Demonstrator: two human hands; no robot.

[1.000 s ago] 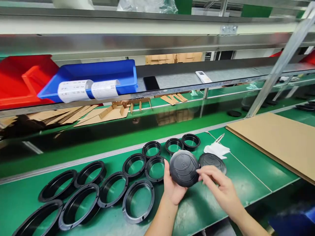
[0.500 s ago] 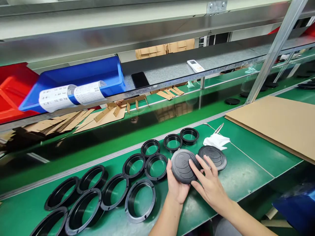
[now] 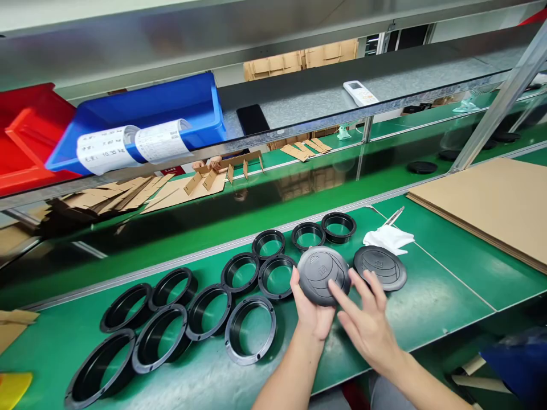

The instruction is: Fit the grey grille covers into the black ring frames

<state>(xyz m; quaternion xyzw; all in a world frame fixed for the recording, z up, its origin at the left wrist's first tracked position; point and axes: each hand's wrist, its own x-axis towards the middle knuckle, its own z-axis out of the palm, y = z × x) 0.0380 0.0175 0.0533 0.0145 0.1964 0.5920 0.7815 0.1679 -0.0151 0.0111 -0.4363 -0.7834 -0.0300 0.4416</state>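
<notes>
My left hand (image 3: pixel 314 316) is closed around the edge of a round dark-grey plastic cover (image 3: pixel 321 276), holding it tilted up above the table. Curved lines and a small embossed mark show on its face. My right hand (image 3: pixel 370 322) has its fingers spread, and the index fingertip rests on or just over the cover's lower right part. Behind that hand a second round cover (image 3: pixel 382 267) lies flat on the green table. To the left stand several black flanged rings (image 3: pixel 273 322), grouped close together with holes in their rims.
Beyond the second cover are a white cloth (image 3: pixel 388 238) and tweezers (image 3: pixel 395 216). Cardboard sheets (image 3: pixel 482 199) lie at right. The shelf above carries a blue bin (image 3: pixel 145 111), a red bin (image 3: pixel 29 131), a phone (image 3: pixel 253 119) and a white remote (image 3: pixel 359 93). Another person's hands (image 3: pixel 209 163) show across the bench.
The view has shifted, bringing more of the table's left side into sight. My right hand's fingers have slid lower on the cover, which stays in my left hand.
</notes>
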